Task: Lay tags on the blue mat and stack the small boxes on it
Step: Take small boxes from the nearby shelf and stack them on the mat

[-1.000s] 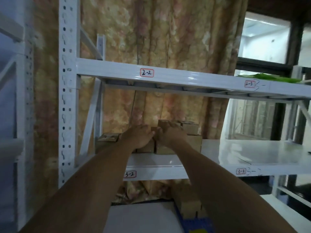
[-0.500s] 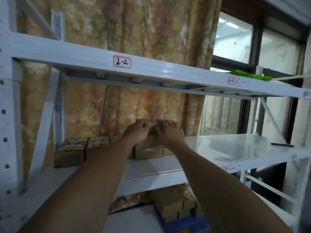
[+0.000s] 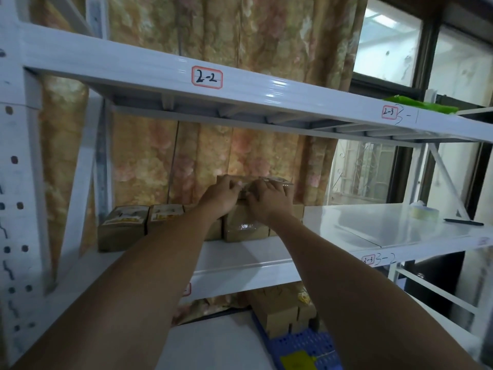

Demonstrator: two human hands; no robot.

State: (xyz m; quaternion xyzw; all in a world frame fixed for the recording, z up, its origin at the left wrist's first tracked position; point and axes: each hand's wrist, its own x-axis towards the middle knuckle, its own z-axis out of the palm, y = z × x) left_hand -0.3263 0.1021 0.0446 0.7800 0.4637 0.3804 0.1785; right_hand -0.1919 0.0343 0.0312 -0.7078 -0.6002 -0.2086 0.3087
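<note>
Small brown cardboard boxes stand in a row on the middle white shelf point(image 3: 240, 260). Two of them sit at the left point(image 3: 122, 228), point(image 3: 165, 217). Further right the boxes are piled two high. My left hand point(image 3: 220, 197) and my right hand point(image 3: 269, 200) both rest side by side on the upper box point(image 3: 245, 184), fingers curled over its top front edge. A taped box point(image 3: 245, 228) sits under them. Below, on the lowest level, a blue perforated mat point(image 3: 301, 345) carries a yellow tag point(image 3: 296, 361) and several stacked brown boxes point(image 3: 280, 313).
The shelf beam point(image 3: 266, 94) labelled 2-2 runs close above my hands. To the right the white shelf holds a tape roll point(image 3: 424, 212) and a black pen point(image 3: 464, 222). A flowered curtain point(image 3: 213, 156) hangs behind; a green item point(image 3: 418, 105) lies on the upper shelf.
The camera has moved closer and leftwards along the rack. Both hands stay on the top box of the pile, with fingers settled further over its top.
</note>
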